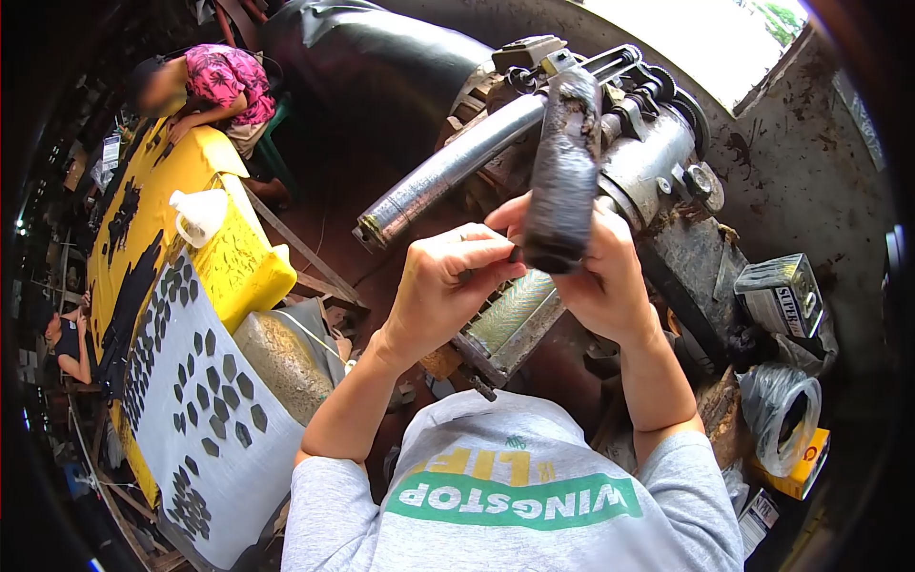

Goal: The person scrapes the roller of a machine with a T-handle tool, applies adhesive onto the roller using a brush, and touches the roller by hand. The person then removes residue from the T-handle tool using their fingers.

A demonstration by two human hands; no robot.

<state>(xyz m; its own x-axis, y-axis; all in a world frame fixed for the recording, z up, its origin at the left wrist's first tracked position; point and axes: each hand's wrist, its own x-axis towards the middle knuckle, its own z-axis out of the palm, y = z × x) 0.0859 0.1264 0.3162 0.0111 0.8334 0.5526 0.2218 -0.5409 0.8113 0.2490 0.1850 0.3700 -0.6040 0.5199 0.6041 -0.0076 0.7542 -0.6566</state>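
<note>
Both my hands are raised in front of my chest, close to a machine with metal rollers. Between thumb and fingertips, my left hand point(448, 281) pinches a small dark piece point(516, 255). My right hand point(610, 276) is partly hidden behind the lower end of a dark, worn cylinder point(564, 172); its fingers are curled, and what they hold is unclear. A shiny metal roller point(453, 172) slants beyond my hands. Below them sits a metal tray with a patterned, greenish surface point(510, 310).
At left, a white sheet point(253, 477) bears several dark flat pieces point(219, 410) beside yellow material point(253, 286) and a white jug point(200, 215). A person point(224, 86) leans over the far end; another person point(71, 343) is at far left. Cans point(780, 296) stand at right.
</note>
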